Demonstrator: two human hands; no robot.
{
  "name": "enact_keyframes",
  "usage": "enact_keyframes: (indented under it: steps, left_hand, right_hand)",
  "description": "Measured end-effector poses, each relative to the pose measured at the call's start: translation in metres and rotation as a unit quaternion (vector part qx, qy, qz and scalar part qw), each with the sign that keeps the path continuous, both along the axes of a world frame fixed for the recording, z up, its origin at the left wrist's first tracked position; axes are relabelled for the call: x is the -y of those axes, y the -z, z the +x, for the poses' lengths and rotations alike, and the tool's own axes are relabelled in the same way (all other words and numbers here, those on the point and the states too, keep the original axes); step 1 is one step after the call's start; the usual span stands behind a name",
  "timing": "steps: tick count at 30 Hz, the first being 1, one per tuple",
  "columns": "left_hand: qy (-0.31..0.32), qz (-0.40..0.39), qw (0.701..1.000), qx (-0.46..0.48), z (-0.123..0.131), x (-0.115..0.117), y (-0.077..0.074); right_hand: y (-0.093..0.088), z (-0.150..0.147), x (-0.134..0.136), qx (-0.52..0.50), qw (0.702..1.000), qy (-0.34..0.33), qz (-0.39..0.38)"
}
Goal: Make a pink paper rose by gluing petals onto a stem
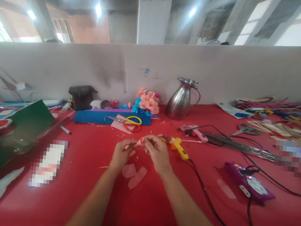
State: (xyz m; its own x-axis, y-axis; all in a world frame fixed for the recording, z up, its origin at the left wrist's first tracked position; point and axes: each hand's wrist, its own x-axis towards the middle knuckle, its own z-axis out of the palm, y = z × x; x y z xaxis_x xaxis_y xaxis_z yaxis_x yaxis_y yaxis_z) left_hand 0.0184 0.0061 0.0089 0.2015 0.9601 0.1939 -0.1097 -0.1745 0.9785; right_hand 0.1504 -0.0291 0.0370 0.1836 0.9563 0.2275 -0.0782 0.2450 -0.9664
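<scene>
Between my two hands, above the red tabletop, is a small pink paper flower. My right hand pinches it from the right with thumb and forefinger. From the left, my left hand closes its fingertips at the flower's lower edge. Loose pink paper petals lie on the table just below the hands. A yellow hot glue gun rests right of my right hand. Beyond the hands, yellow-handled scissors lie on a pink paper piece over a blue sheet.
A bunch of peach paper flowers and a steel jug stand by the back wall. A pink glue gun, purple power strip and cords lie at right. Green-handled scissors lie farther back. A green board is at left.
</scene>
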Motion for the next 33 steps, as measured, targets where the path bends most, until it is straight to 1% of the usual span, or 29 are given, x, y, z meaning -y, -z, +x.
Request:
enact_keyframes:
  steps: [2,5,9,11,15,17,23,26,30,33]
  left_hand:
    - [0.006,-0.007,1.0,0.01,0.0004,-0.0006,0.0022]
    - [0.007,-0.012,1.0,0.017,0.0007,-0.0012,0.0052]
    - [-0.004,-0.006,1.0,0.011,0.0003,-0.0004,0.0056]
    - [-0.009,-0.002,1.0,0.011,0.0,0.0006,0.0046]
    - [-0.012,-0.003,1.0,0.021,-0.0001,0.0028,0.0024]
    - [-0.015,-0.005,0.999,0.031,0.0003,0.0034,0.002]
    - [-0.003,-0.008,0.999,0.045,0.003,0.0027,0.0026]
    - [-0.001,-0.012,0.999,0.051,0.0042,0.0028,0.002]
    - [-0.015,-0.013,0.998,0.054,0.0042,0.0038,0.0011]
    - [-0.031,-0.019,0.998,0.06,0.0038,0.0049,0.0001]
  right_hand:
    - [0.0007,-0.0001,0.0001,0.0,1.0,0.009,0.013]
    - [0.0006,0.0008,0.0003,-0.028,0.999,0.03,0.026]
    - [0.0006,0.0018,0.0004,-0.054,0.997,0.059,0.013]
    - [0.0005,0.001,0.001,-0.04,0.998,0.054,0.0]
    - [-0.0001,-0.0028,0.0025,-0.007,1.0,0.004,-0.017]
    - [-0.0001,-0.0045,0.0025,-0.002,1.0,-0.009,-0.022]
    - [0.0009,-0.0052,0.0003,-0.013,1.0,0.013,-0.025]
    - [0.002,-0.004,-0.0001,-0.015,1.0,0.009,-0.024]
    - [0.0036,-0.0023,-0.0001,-0.017,1.0,0.003,-0.022]
    - [0.0053,-0.0029,-0.0007,-0.016,0.999,0.015,-0.027]
